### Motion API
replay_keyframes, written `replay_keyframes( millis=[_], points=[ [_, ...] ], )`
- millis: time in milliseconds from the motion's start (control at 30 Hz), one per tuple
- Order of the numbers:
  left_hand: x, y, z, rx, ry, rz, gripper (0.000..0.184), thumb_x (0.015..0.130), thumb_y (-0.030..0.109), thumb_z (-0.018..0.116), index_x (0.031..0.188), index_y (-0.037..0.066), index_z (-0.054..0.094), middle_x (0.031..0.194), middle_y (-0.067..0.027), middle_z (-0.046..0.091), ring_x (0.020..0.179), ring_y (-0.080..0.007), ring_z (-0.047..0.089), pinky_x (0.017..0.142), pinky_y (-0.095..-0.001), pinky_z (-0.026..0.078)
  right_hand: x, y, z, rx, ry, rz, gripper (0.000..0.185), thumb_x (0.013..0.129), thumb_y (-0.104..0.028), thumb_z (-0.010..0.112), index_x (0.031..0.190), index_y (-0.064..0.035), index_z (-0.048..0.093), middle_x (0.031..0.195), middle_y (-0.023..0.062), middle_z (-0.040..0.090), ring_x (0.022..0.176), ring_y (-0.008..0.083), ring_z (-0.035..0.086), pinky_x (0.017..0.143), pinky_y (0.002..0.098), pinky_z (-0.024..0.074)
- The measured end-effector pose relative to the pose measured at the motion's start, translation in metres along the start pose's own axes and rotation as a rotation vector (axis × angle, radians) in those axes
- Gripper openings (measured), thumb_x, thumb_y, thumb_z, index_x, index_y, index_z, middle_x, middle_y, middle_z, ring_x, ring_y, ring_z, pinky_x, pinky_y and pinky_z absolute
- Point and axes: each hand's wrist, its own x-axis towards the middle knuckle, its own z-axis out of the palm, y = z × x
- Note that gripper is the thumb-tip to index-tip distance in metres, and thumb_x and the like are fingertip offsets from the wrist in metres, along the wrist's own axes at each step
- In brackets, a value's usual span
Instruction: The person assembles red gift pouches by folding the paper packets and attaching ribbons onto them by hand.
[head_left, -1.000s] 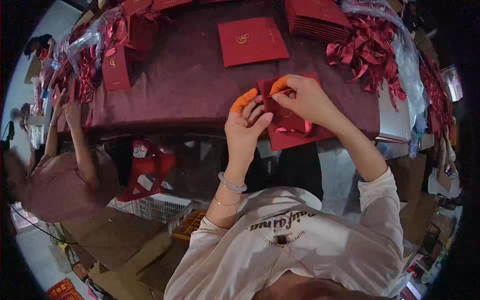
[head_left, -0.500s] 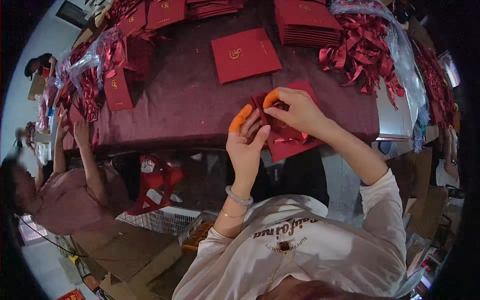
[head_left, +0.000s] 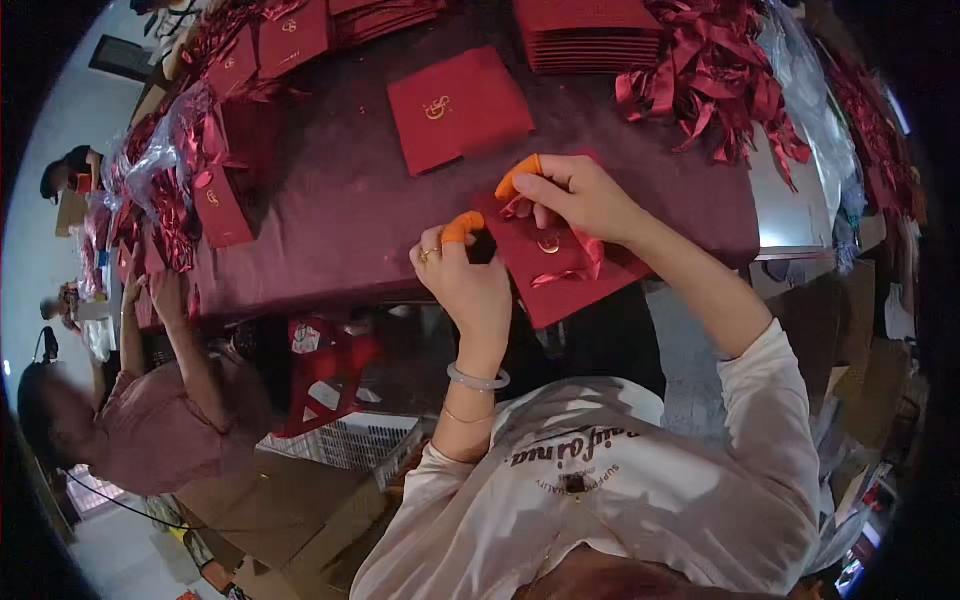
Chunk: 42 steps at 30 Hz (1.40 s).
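Two hands (head_left: 590, 203) at one red bag (head_left: 568, 297)

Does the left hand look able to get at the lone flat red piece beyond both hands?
Probably yes: only bare tablecloth shows between the left hand and the flat red piece.

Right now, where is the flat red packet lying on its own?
In the head view, the flat red packet lies on the dark red tablecloth, beyond the left hand and left of the red stack.

a flat red bag (head_left: 570, 302) with gold emblem (head_left: 549, 242) and glossy ribbon (head_left: 597, 258) slants over the table's (head_left: 320, 190) near edge.
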Motion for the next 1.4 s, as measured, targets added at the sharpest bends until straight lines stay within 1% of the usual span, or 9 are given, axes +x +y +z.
replay_keyframes(
  millis=[300, 500, 600, 800, 867, 1033, 1167, 1233, 1400],
  points=[
    [0.004, -0.009, 0.002, -0.097, -0.061, 0.067, 0.016, 0.064, 0.0, 0.064, 0.079, 0.001, 0.058, 0.074, -0.0087, 0.051, 0.074, -0.0281, 0.048, 0.068, -0.0381, 0.037, -0.002, 0.003, 0.0, -0.125, -0.058, -0.162, 0.023, 0.091, -0.019, 0.054, 0.105, -0.0024, 0.061, 0.077, -0.0019, 0.057, 0.066, 0.0025, 0.048, 0.06, 0.0187, 0.0405],
    [0.021, -0.014, -0.017, -0.245, -0.274, 0.034, 0.012, 0.066, 0.001, 0.064, 0.077, -0.002, 0.058, 0.07, -0.0105, 0.052, 0.068, -0.0273, 0.047, 0.064, -0.0361, 0.039, 0.0, 0.01, -0.001, 0.08, -0.09, -0.2, 0.025, 0.089, -0.021, 0.057, 0.104, -0.0012, 0.062, 0.091, 0.0028, 0.064, 0.084, 0.0064, 0.056, 0.074, 0.0226, 0.0444],
    [0.036, -0.019, -0.04, -0.419, -0.611, -0.163, 0.019, 0.069, 0.011, 0.072, 0.078, -0.003, 0.063, 0.066, -0.0111, 0.053, 0.063, -0.021, 0.046, 0.058, -0.0311, 0.038, 0.001, 0.011, -0.003, 0.02, -0.124, -0.221, 0.025, 0.088, -0.021, 0.057, 0.104, -0.0013, 0.062, 0.093, 0.0031, 0.064, 0.086, 0.0068, 0.056, 0.076, 0.0232, 0.0443],
    [0.028, -0.046, -0.07, 0.047, -0.245, 0.212, 0.017, 0.068, 0.01, 0.074, 0.073, 0.001, 0.06, 0.062, -0.0083, 0.047, 0.061, -0.0256, 0.044, 0.062, -0.0341, 0.038, 0.001, 0.01, -0.005, -0.02, -0.123, -0.189, 0.026, 0.087, -0.022, 0.058, 0.103, -0.002, 0.063, 0.094, 0.0036, 0.065, 0.087, 0.0077, 0.056, 0.078, 0.0234, 0.0437],
    [0.016, -0.05, -0.082, -0.046, -0.197, -0.034, 0.017, 0.069, 0.008, 0.074, 0.074, 0.001, 0.059, 0.064, -0.0072, 0.048, 0.064, -0.0248, 0.047, 0.065, -0.0344, 0.039, 0.001, 0.013, -0.004, -0.067, -0.076, -0.194, 0.026, 0.087, -0.024, 0.058, 0.102, -0.0031, 0.064, 0.093, 0.0033, 0.065, 0.086, 0.0079, 0.056, 0.077, 0.0229, 0.0436],
    [-0.022, -0.062, -0.08, -0.076, -0.055, -0.211, 0.022, 0.075, 0.008, 0.072, 0.093, 0.002, 0.061, 0.096, -0.0086, 0.056, 0.085, -0.0224, 0.054, 0.073, -0.0332, 0.042, 0.0, 0.008, -0.003, -0.117, -0.151, -0.089, 0.023, 0.091, -0.017, 0.052, 0.103, -0.0005, 0.062, 0.097, 0.0051, 0.061, 0.093, 0.0117, 0.058, 0.083, 0.0253, 0.0445],
    [-0.041, -0.035, -0.075, -0.128, 0.118, -0.091, 0.024, 0.075, 0.009, 0.071, 0.095, 0.001, 0.061, 0.104, -0.0099, 0.053, 0.1, -0.0277, 0.052, 0.088, -0.0354, 0.04, -0.002, 0.0, -0.002, -0.063, -0.032, -0.097, 0.022, 0.091, -0.018, 0.052, 0.105, -0.0039, 0.062, 0.075, -0.003, 0.055, 0.07, 0.0031, 0.05, 0.063, 0.0185, 0.0395],
    [-0.034, -0.017, -0.081, -0.164, -0.116, 0.083, 0.031, 0.07, 0.017, 0.076, 0.095, 0.005, 0.063, 0.123, -0.0147, 0.048, 0.12, -0.0388, 0.04, 0.098, -0.0448, 0.033, 0.0, 0.006, -0.002, -0.005, -0.03, -0.127, 0.022, 0.092, -0.019, 0.053, 0.106, -0.0048, 0.063, 0.07, -0.0058, 0.05, 0.064, 0.001, 0.043, 0.057, 0.0169, 0.0333],
    [-0.024, -0.027, -0.058, -0.072, -0.319, 0.226, 0.04, 0.06, 0.031, 0.08, 0.092, 0.013, 0.065, 0.134, -0.0122, 0.043, 0.127, -0.0392, 0.033, 0.101, -0.0473, 0.029, 0.0, 0.005, -0.003, -0.041, -0.032, -0.111, 0.023, 0.091, -0.019, 0.053, 0.106, -0.0036, 0.063, 0.087, -0.0004, 0.063, 0.078, 0.0048, 0.054, 0.071, 0.0209, 0.0436]
  ],
)
